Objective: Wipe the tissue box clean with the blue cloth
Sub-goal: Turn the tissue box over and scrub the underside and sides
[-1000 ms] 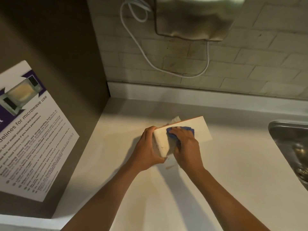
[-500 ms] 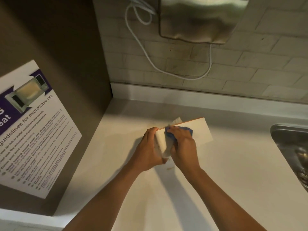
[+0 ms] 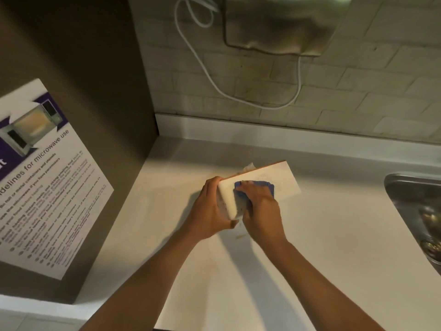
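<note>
A white tissue box (image 3: 284, 181) with an orange far edge is tilted over the pale counter (image 3: 310, 247), a tissue poking out behind it. My left hand (image 3: 210, 211) grips its near end, fingers curled over the top edge. My right hand (image 3: 261, 206) holds the blue cloth (image 3: 272, 187) against the box's upward face, near the left end. Most of the cloth is hidden under my fingers.
A dark cabinet side (image 3: 78, 115) with a microwave-use poster (image 3: 40, 177) stands at the left. A steel sink (image 3: 417, 211) lies at the right edge. A metal wall unit (image 3: 281, 25) with a white cable (image 3: 214, 84) hangs on the brick wall above.
My right hand and the cloth have shifted slightly along the box's face towards its near left end. My left hand keeps its hold on the box.
</note>
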Motion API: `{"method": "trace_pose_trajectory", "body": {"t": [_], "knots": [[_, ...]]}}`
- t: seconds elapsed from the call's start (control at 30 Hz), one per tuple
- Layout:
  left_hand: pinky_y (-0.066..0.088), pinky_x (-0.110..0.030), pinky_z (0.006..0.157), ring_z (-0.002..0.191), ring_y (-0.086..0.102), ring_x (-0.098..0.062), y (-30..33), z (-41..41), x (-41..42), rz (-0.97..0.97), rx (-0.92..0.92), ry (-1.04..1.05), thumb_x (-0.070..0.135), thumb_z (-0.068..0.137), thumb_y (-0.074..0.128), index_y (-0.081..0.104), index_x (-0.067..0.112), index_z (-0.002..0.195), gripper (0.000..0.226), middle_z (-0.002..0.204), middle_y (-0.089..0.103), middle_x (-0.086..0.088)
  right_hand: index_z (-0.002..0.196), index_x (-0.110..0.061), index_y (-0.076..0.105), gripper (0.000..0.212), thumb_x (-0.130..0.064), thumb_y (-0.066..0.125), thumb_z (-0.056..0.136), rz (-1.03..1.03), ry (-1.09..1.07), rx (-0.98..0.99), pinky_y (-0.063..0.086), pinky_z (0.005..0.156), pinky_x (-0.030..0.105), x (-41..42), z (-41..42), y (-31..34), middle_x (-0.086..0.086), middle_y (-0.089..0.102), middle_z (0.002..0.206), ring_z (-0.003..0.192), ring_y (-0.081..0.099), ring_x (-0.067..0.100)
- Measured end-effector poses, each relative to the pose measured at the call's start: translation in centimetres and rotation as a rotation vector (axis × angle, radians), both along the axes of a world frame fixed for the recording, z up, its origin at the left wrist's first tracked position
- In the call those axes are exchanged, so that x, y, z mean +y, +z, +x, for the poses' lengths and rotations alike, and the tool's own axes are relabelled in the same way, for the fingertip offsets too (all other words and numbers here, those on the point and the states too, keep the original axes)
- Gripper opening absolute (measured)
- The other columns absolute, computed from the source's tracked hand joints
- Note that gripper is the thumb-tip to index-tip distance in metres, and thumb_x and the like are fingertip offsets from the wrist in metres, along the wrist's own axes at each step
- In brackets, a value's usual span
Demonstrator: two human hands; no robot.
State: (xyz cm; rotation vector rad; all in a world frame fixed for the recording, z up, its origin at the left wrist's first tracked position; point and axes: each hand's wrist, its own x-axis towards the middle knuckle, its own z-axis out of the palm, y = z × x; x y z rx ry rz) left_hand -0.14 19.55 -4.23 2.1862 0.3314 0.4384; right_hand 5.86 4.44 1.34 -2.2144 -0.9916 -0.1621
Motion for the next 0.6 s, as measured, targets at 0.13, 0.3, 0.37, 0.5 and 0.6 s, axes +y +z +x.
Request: {"method": "trace_pose_trajectory", "body": {"t": [0.13,0.3,0.37,0.5,0.6], "knots": [[0.055,-0.028,0.095,0.119,0.058,-0.011,-0.2,0.1,0.3,0.000,0.002,-0.031,0.042,0.060,0.097,0.037,0.021,0.144,0.105,0.138,0.053,0.003,0.123,-0.013,0.064,0.054,0.014,0.060,0.076,-0.010,0.125,-0.054,0.049,0.096,0.033,-2.2,-1.9,-2.4,0.001,0.059,0.128,0.121,0.050,0.018],[0.056,-0.032,0.095,0.123,0.051,-0.010,-0.2,0.0,0.4,0.018,0.012,-0.034,0.039,0.056,0.100,0.028,0.030,0.145,0.114,0.141,0.046,0.009,0.114,-0.013,0.068,0.042,0.009,0.064,0.079,0.078,-0.059,-0.010,0.051,0.090,0.032,-3.8,1.4,-2.2,0.002,0.063,0.116,0.112,0.054,0.016],[0.058,-0.034,0.095,0.124,0.052,-0.011,-0.3,0.2,0.4,-0.006,0.021,-0.026,0.040,0.057,0.100,0.027,0.032,0.144,0.114,0.141,0.046,0.009,0.110,-0.014,0.070,0.040,0.010,0.060,0.080,0.144,-0.154,0.018,0.051,0.089,0.033,-2.8,1.5,-1.6,0.002,0.063,0.110,0.108,0.054,0.019],[0.058,-0.039,0.100,0.124,0.056,-0.015,-0.4,0.5,0.6,-0.023,0.006,-0.039,0.039,0.061,0.098,0.033,0.023,0.146,0.109,0.142,0.051,0.002,0.123,-0.011,0.063,0.050,0.012,0.055,0.079,0.039,0.011,0.033,0.038,0.103,0.024,-1.1,-2.3,-1.5,0.004,0.057,0.128,0.122,0.048,0.018],[0.058,-0.038,0.099,0.126,0.055,-0.012,-0.5,0.4,0.6,-0.015,0.009,-0.052,0.040,0.060,0.098,0.032,0.026,0.145,0.110,0.142,0.049,0.005,0.119,-0.010,0.066,0.052,0.017,0.057,0.076,0.054,0.099,-0.027,0.048,0.098,0.034,-2.5,-2.9,-2.9,0.002,0.058,0.125,0.119,0.053,0.019]]}}
